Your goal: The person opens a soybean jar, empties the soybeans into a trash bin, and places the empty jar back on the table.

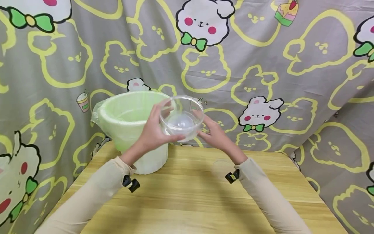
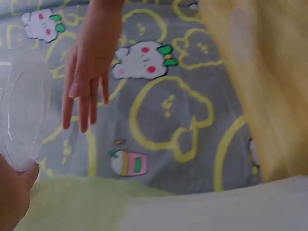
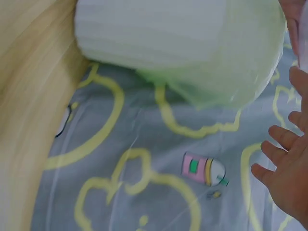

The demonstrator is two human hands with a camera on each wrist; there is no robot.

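Observation:
A clear round bowl (image 1: 182,122) is held up in the air, its mouth tilted toward me. My left hand (image 1: 153,128) grips its left side, thumb along the front. At the bowl's right side is my right hand (image 1: 214,131); in the left wrist view the right hand (image 2: 91,72) has straight fingers and stands apart from the bowl (image 2: 26,110). Behind and left of the hands stands a white bin (image 1: 152,159) with a pale green, thin plastic liner (image 1: 109,115) folded over its rim. Part of the left hand (image 2: 12,192) shows at the left wrist view's edge.
A faint, clear round piece (image 1: 222,165) lies on the wooden table (image 1: 187,201), near the right wrist. A grey curtain (image 1: 263,58) with cartoon prints hangs behind the table and at both sides. Each sleeve has a black clip-like device at the cuff.

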